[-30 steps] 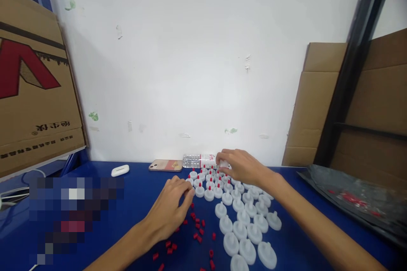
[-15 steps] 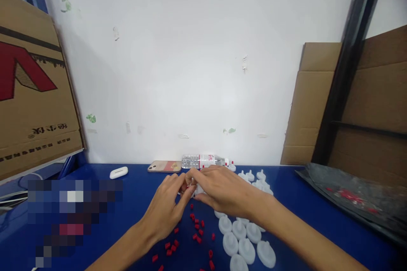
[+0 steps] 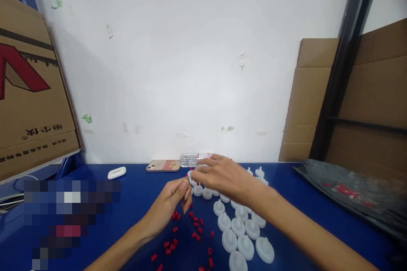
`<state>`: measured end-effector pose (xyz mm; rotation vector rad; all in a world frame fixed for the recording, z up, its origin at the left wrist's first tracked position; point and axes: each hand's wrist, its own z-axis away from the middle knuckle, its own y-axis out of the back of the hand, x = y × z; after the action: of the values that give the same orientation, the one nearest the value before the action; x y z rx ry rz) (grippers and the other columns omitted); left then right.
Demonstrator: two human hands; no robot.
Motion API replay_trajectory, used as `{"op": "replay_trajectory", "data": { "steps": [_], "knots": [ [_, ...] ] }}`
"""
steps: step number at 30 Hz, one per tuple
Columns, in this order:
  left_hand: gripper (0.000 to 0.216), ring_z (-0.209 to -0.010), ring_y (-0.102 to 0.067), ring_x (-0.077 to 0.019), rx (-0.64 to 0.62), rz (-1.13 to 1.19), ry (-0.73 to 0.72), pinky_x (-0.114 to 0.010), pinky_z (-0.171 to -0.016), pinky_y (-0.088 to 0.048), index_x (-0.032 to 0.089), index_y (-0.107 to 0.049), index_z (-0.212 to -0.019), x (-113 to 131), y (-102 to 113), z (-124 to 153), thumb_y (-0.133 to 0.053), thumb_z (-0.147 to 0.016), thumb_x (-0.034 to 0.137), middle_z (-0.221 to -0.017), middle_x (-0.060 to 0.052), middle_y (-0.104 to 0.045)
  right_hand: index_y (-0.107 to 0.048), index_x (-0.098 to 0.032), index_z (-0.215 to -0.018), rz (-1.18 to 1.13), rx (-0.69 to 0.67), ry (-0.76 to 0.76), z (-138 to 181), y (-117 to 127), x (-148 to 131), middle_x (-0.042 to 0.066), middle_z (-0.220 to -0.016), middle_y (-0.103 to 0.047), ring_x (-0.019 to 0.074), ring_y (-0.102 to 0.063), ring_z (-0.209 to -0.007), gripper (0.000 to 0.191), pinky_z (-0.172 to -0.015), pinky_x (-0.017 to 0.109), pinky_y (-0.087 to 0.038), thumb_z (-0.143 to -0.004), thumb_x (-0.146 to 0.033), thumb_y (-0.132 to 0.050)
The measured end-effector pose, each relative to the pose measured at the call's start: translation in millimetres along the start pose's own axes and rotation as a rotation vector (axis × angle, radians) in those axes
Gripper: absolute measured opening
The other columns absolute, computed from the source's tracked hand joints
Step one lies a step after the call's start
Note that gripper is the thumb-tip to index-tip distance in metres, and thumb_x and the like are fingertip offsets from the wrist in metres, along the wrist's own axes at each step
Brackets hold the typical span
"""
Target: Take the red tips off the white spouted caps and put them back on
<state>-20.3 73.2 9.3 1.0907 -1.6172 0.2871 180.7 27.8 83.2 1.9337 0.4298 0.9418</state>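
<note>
My left hand is closed above the blue table, its thumb pressed against curled fingers; what they hold, if anything, is hidden. At its fingertips shows a white dome-shaped lid with a red tip; whether the hand touches it I cannot tell. To the right, my right hand reaches over white lids, fingers stretched out and slightly blurred, with nothing visibly gripped. White lids with narrow spouts stand below it. Small red caps lie scattered in front of my left hand.
More spouted lids lie at the front right. Along the wall are a phone, a clear bottle and a white case. A plastic bag with red pieces lies right. Cardboard boxes stand at the side.
My hands have come apart from a shared pinch. The right hand has moved up with its fingers straightening; the left stays low with its fingers curled. The view has shifted slightly.
</note>
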Motion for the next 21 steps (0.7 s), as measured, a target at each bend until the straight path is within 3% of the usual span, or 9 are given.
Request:
{"op": "replay_trajectory", "data": {
  "steps": [3, 7, 9, 12, 18, 21],
  "knots": [
    [0.047, -0.059, -0.044, -0.0152, 0.0, -0.022, 0.033, -0.028, -0.065, -0.036, 0.021, -0.042, -0.065, 0.7, -0.4, 0.9, -0.035, -0.103, 0.048, -0.058, 0.003, -0.049, -0.056, -0.02, -0.1, 0.029, -0.027, -0.144, 8.5, -3.4, 24.1, 0.003, -0.095, -0.07, 0.018, -0.062, -0.09, 0.026, -0.075, 0.031, -0.039, -0.09, 0.004, -0.052],
    [0.048, -0.061, -0.04, -0.0144, 0.05, -0.184, 0.096, -0.027, -0.061, -0.03, 0.02, -0.043, -0.062, -1.8, 2.1, 2.0, -0.04, -0.1, 0.049, -0.062, 0.003, -0.044, -0.063, -0.02, -0.108, 0.047, -0.148, -0.403, 21.8, -10.8, 53.2, 0.007, -0.108, -0.07, 0.0218, -0.065, -0.096, 0.012, -0.077, 0.033, -0.041, -0.1, -0.02, -0.053],
    [0.042, -0.06, -0.038, -0.0138, 0.049, -0.193, 0.146, -0.027, -0.059, -0.029, 0.02, -0.044, -0.067, -2.1, 3.3, 1.8, -0.044, -0.098, 0.049, -0.063, 0.005, -0.043, -0.067, -0.017, -0.103, 0.066, -0.199, -0.472, 28.0, -16.5, 63.4, 0.011, -0.103, -0.072, 0.025, -0.067, -0.093, 0.027, -0.075, 0.034, -0.042, -0.105, -0.03, -0.043],
    [0.036, -0.061, -0.036, -0.0136, 0.039, -0.159, 0.158, -0.026, -0.059, -0.029, 0.021, -0.044, -0.072, -1.4, 3.7, 1.9, -0.047, -0.096, 0.047, -0.065, 0.006, -0.042, -0.07, -0.013, -0.09, 0.08, -0.293, -0.54, 37.2, -29.3, 73.7, 0.017, -0.091, -0.073, 0.0296, -0.07, -0.089, 0.044, -0.072, 0.036, -0.043, -0.106, -0.032, -0.034],
    [0.027, -0.067, -0.044, -0.0151, 0.03, -0.296, 0.083, -0.026, -0.064, -0.033, 0.02, -0.052, -0.078, -4.8, 2.4, 2.2, -0.049, -0.096, 0.039, -0.072, 0.004, -0.051, -0.073, -0.013, -0.089, 0.02, -0.5, -0.589, 50.5, -56.7, 78.9, 0.018, -0.092, -0.075, 0.0299, -0.072, -0.085, 0.026, -0.07, 0.035, -0.046, -0.095, -0.017, -0.048],
    [0.025, -0.068, -0.047, -0.0155, 0.013, -0.355, 0.082, -0.026, -0.064, -0.034, 0.02, -0.053, -0.077, -4.1, 1.8, 2.2, -0.048, -0.096, 0.036, -0.072, 0.003, -0.054, -0.073, -0.014, -0.093, -0.02, -0.536, -0.571, 51.3, -63.1, 76.6, 0.018, -0.097, -0.075, 0.0291, -0.072, -0.09, 0.028, -0.072, 0.035, -0.047, -0.096, -0.018, -0.045]
  ]
}}
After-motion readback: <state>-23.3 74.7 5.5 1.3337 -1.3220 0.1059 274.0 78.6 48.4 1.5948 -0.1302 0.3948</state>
